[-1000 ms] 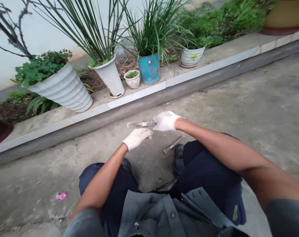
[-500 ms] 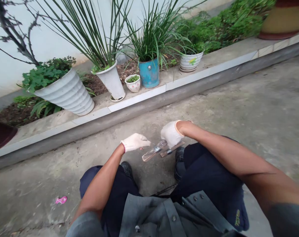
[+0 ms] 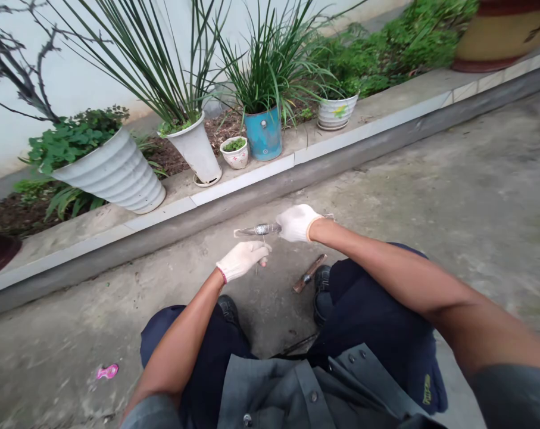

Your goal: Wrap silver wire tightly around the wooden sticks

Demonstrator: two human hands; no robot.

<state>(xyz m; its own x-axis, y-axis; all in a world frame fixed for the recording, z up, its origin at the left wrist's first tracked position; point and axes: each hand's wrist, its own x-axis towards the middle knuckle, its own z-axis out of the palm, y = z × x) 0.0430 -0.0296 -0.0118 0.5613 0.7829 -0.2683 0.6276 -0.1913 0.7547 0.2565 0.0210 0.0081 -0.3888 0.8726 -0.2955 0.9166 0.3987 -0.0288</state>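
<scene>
My right hand (image 3: 299,223), in a white knit glove, is closed around a flat wooden stick (image 3: 246,232) held level above the concrete. Silvery wire (image 3: 267,229) is wound in a tight band about the stick's middle, left of my fingers. Below that band, my gloved left hand (image 3: 243,260) pinches the thin strand running down from it. A second wooden piece (image 3: 308,275) with a dark band about its middle lies on the ground beside my shoe.
A pink plastic item (image 3: 108,372) lies on the concrete at lower left. Ahead runs a raised tiled ledge (image 3: 247,176) with a ribbed white pot (image 3: 118,173), a tall white pot (image 3: 193,149), a small pot (image 3: 234,156) and a blue pot (image 3: 264,136).
My right hand has lifted the stick up and left, turning it closer to level. The left hand has gone from beside the stick to below it, still pinching the strand. The second piece stayed down.
</scene>
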